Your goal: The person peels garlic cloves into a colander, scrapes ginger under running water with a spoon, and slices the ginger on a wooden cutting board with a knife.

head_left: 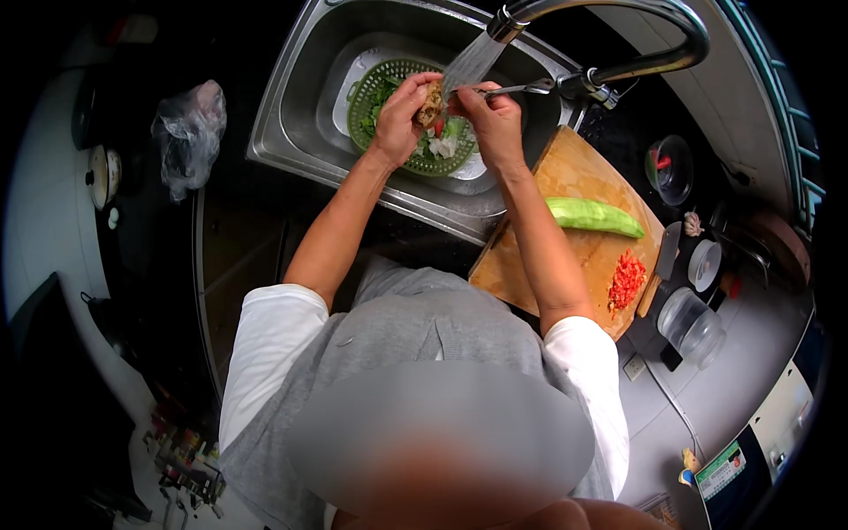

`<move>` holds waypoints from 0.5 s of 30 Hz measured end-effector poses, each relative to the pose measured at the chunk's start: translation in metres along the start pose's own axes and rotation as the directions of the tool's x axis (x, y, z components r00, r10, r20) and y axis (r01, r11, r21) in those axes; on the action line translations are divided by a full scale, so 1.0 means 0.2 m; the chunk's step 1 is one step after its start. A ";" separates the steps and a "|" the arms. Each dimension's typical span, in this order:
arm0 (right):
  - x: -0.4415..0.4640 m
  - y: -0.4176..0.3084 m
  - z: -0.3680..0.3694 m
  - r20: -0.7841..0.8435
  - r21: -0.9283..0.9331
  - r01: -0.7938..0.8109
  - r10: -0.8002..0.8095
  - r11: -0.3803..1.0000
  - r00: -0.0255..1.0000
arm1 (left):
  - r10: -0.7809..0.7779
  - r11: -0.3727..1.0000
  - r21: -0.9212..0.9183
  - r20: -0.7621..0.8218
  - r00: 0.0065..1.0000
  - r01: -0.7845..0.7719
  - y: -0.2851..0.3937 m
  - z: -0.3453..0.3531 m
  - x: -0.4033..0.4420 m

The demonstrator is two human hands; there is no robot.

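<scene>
My left hand (405, 119) is closed around a brown, knobby piece of ginger (430, 104), held over the sink. Close beside it, my right hand (493, 124) pinches a slim metal utensil, seemingly a spoon (528, 87); one end sticks out to the right, and the end toward the ginger is hidden by my fingers and the water. Running water (470, 64) falls onto the ginger and fingertips. Beneath both hands, a green colander (360, 99) holds leafy greens (380, 95), white pieces (442, 146) and something red.
The metal sink (300, 97) has a curved faucet (693, 35) arching above. At right, a cutting board (552, 168) carries a long green gourd (596, 216), chopped red pepper (626, 281) and a knife (667, 252). Plastic containers (689, 327) stand beyond. A plastic bag (188, 137) lies left.
</scene>
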State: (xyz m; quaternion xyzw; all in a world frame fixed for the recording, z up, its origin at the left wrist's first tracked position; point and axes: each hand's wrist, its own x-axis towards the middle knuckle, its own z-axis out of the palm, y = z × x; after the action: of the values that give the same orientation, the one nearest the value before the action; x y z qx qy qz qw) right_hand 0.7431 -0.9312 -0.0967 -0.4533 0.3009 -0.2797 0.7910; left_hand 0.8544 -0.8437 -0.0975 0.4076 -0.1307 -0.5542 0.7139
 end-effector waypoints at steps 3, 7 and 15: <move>0.01 -0.05 -0.01 0.087 -0.127 0.074 -0.064 0.989 0.994 | -0.001 0.997 0.074 -0.005 1.000 0.001 -0.02 -0.03 0.01; 0.02 -0.05 0.00 0.299 -0.361 0.278 -0.171 0.890 0.939 | -0.074 0.987 0.140 -0.022 0.997 0.076 -0.02 -0.01 0.01; 0.02 -0.03 0.01 0.302 -0.729 0.429 -0.311 0.533 0.901 | -0.239 0.934 0.281 0.029 0.971 0.222 -0.03 -0.04 0.00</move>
State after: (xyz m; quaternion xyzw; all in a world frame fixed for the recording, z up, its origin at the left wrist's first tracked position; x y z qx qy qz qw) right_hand 0.7465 -0.9352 -0.0911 -0.8219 0.2344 -0.2504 0.4548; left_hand 0.8552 -0.8410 -0.1069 0.4979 -0.1803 -0.6229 0.5759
